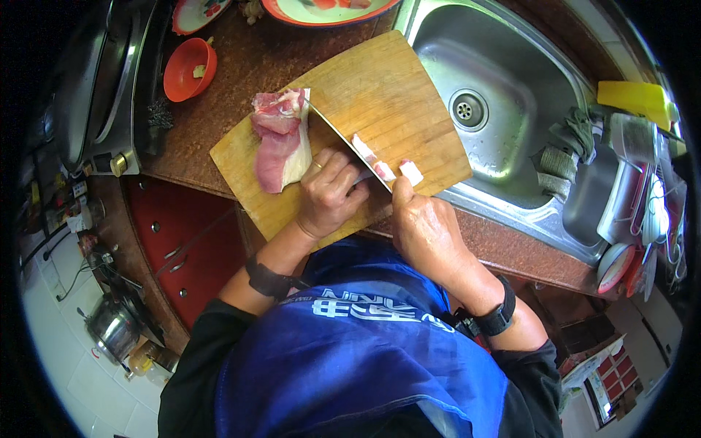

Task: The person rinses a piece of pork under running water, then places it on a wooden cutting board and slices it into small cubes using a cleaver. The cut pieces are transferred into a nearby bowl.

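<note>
On a wooden cutting board (383, 82) lies a slab of raw meat with a pale fat layer (280, 142). My right hand (430, 230) grips a kitchen knife (345, 141), whose blade runs obliquely over the board, seen nearly edge-on. Left of the blade, my left hand (331, 194) has its fingers curled on a pale piece of meat that is mostly hidden. Small cut pieces of fatty meat (409, 172) lie to the right of the blade, near my right hand. The knife's handle is hidden in my fist.
A stainless steel sink (493, 109) adjoins the board on the right, with grey cloths (558, 164) at its divider. A red bowl (190, 69) stands on the brown counter (235, 65) at the upper left, near a gas stove (118, 109). An enamel basin (328, 19) stands behind the board.
</note>
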{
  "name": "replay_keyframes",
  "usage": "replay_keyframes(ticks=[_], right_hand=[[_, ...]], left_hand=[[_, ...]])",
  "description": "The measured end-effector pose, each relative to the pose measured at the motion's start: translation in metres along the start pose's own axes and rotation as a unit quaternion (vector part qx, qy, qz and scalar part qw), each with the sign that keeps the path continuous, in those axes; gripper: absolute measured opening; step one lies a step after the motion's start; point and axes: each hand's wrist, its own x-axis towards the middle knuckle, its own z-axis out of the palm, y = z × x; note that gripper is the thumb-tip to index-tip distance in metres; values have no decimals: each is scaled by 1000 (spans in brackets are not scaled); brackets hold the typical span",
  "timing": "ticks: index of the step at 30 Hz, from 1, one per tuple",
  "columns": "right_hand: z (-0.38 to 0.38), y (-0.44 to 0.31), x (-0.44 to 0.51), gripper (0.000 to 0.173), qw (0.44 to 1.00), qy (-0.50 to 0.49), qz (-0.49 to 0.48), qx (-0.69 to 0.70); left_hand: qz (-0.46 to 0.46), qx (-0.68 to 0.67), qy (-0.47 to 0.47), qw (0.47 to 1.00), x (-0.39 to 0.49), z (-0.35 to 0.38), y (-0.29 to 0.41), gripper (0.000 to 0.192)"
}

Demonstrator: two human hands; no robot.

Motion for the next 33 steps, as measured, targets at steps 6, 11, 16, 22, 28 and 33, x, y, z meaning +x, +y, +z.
replay_keyframes(ticks=[6,11,16,22,28,33], right_hand=[[-10,16,-20,18,999,-37,0,15],[-32,69,-4,14,982,-59,43,176],[-32,66,-6,12,997,10,20,73],[-42,19,-33,18,1000,3,6,18],[-42,6,-49,15,996,-75,39,-10],[-48,-1,-53,13,995,-81,27,-44]], left_hand=[[-59,-3,41,997,-3,2,2,20],[-56,-64,74,994,-1,6,4,29],[-61,-58,40,996,3,9,8,38],[-44,-21,41,998,-6,-2,10,38],[-19,-27,20,999,-2,-1,8,23],[-11,-24,19,999,1,0,8,26]])
